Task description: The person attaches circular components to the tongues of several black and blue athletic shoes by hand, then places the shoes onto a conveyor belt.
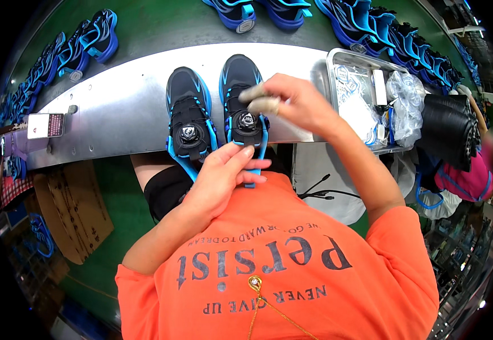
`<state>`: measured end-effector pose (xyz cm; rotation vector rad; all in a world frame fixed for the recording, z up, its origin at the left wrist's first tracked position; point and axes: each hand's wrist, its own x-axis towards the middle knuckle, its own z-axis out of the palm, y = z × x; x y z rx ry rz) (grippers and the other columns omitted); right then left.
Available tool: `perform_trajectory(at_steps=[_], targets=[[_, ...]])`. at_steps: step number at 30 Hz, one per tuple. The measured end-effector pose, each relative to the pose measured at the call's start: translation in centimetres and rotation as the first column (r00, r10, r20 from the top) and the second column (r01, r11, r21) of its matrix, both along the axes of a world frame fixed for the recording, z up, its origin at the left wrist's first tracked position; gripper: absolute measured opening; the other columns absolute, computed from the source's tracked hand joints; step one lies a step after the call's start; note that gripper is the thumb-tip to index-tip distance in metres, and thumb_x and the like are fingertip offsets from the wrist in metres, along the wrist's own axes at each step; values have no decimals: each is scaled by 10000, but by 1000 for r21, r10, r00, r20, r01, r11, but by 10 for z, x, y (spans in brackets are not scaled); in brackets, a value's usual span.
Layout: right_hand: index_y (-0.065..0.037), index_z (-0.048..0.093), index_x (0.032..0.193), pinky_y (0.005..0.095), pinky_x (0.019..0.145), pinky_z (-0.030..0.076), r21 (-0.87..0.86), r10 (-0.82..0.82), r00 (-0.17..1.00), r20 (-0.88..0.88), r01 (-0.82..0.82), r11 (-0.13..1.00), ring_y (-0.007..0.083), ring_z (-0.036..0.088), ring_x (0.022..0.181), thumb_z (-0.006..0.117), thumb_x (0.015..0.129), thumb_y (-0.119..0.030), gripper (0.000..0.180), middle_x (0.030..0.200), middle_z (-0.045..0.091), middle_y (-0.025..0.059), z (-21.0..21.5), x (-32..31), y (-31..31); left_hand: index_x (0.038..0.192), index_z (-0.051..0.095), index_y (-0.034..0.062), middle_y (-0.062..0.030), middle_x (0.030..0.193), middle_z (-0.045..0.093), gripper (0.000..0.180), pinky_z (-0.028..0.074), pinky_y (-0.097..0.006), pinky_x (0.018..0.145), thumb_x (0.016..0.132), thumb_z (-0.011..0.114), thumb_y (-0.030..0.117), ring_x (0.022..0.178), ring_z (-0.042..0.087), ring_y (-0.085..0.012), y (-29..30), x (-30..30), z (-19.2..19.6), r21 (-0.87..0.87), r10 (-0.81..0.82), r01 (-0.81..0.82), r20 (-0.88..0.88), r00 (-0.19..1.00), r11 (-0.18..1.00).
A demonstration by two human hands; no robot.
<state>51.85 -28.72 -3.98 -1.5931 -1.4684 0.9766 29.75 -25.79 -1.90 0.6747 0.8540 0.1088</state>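
Two black shoes with blue trim lie side by side on the metal bench, toes pointing away from me. The left shoe (188, 107) and the right shoe (239, 79) each have a round dial on the tongue. My left hand (218, 175) pinches the right shoe near its tongue, just below the dial (248, 120), with other fingers by the heel opening. Over the right side of that shoe hovers my right hand (294, 102), slightly blurred. Pale covers sit on two of its fingertips, which are apart and hold nothing I can see.
A metal tray (332, 85) with plastic bags and small parts stands at right, beside a black bag (447, 130). A phone (46, 126) lies at left. More blue-black shoes (100, 37) line the green surface beyond. A cardboard sheet (73, 209) is at lower left; another person is at far right.
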Motion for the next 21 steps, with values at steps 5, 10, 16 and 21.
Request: perform_trajectory(at_steps=[5,10,16,21], targets=[[-188,683,1292,284,790,475,-15,16,996,83,-15,1000,155,554,834,721,882,-191,412,1036,665,62,19,21,-1,1120,661,-59,-150,1055,692,286,545,-243,530,1039,478,145,758,682,-149,35,-29,34,548,-220,272,-160,962,791],[-196,686,1269,374,809,481,7,259,945,200,-266,964,286,577,894,737,841,-217,431,913,566,116,10,-6,-1,1315,519,-84,-190,1233,636,360,571,-274,612,1050,473,155,805,704,-186,22,-22,33,255,-300,335,-168,939,907],[-150,734,1128,413,759,497,70,12,960,281,-33,997,323,604,837,758,805,-239,336,900,571,128,1,-32,-13,1283,492,-74,-201,1332,566,324,586,-325,752,1045,475,146,921,695,-255,9,-8,4,-22,-85,84,-32,996,996],[-163,725,1149,377,750,498,69,220,972,84,-226,972,269,592,897,792,766,-212,392,958,580,107,14,-11,-2,1250,505,-69,-212,1333,559,288,588,-336,777,1038,459,121,913,696,-267,10,-7,6,-20,-93,93,-38,995,996]])
